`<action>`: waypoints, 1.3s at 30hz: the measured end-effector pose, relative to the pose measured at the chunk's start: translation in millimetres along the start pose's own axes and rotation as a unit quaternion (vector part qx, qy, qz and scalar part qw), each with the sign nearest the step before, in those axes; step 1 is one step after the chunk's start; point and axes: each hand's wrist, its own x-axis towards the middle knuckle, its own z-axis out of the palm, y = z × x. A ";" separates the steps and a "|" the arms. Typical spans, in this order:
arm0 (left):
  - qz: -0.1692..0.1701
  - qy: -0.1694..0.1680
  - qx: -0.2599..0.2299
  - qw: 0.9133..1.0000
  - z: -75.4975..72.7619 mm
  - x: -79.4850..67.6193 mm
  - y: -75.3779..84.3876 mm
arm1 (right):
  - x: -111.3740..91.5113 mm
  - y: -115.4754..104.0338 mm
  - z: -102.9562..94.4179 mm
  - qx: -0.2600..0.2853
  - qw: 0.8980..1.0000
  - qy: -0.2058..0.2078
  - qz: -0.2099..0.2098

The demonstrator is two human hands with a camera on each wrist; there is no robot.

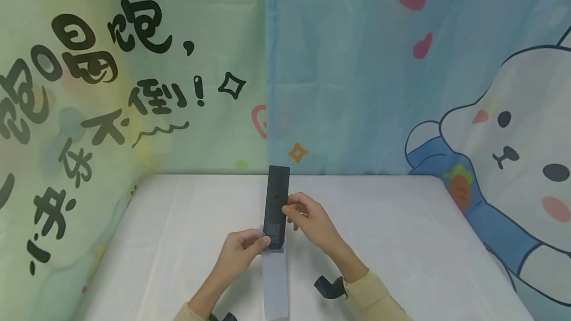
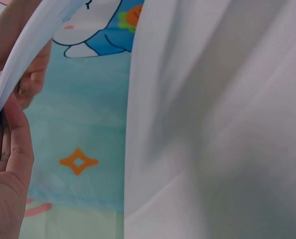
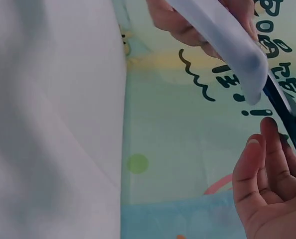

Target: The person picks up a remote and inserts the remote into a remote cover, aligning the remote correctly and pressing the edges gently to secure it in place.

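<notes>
A long flat black bar (image 1: 277, 192) with a small printed label near its lower end is held up over the table. From its lower end hangs a long whitish sleeve (image 1: 275, 281), soft-looking, which also shows in the right wrist view as a pale sleeve (image 3: 222, 35) around the bar's end. My left hand (image 1: 238, 254) pinches where bar and sleeve meet, its thumb on the front at the label. Higher up, my right hand (image 1: 314, 224) holds the bar's right edge between thumb and fingers. In the right wrist view the dark bar (image 3: 287, 117) runs past the right fingers.
Below the hands spreads a table with a white cloth (image 1: 379, 241). Printed curtains (image 1: 339, 78) stand behind it and at both sides. A black wrist mount (image 1: 330, 287) is strapped at the right sleeve cuff; part of another shows at the left cuff.
</notes>
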 end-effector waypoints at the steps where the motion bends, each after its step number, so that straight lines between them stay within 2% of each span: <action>1: 0.001 -0.002 0.001 1.000 0.4 -0.3 -0.2 | 1.5 -0.8 -0.6 0.000 1.000 0.002 -0.002; 9: 0.014 -0.016 0.014 1.000 0.7 0.3 -1.3 | 7.2 1.7 -2.4 0.020 0.999 -0.009 -0.032; 18: 0.010 -0.019 -0.016 1.000 0.3 -1.8 2.3 | 5.4 -2.5 -3.2 -0.009 0.999 -0.025 -0.037; 25: 0.010 -0.017 -0.036 0.999 0.8 -2.3 4.3 | 4.9 -4.6 -3.6 -0.007 0.998 -0.046 -0.049; 34: -0.011 -0.015 -0.057 0.998 -0.5 -1.7 9.0 | 4.7 0.2 -1.9 0.023 0.996 -0.058 -0.065; 39: -0.016 -0.011 -0.064 0.998 -1.6 -0.3 8.9 | 3.6 0.6 0.8 0.031 0.995 -0.071 -0.059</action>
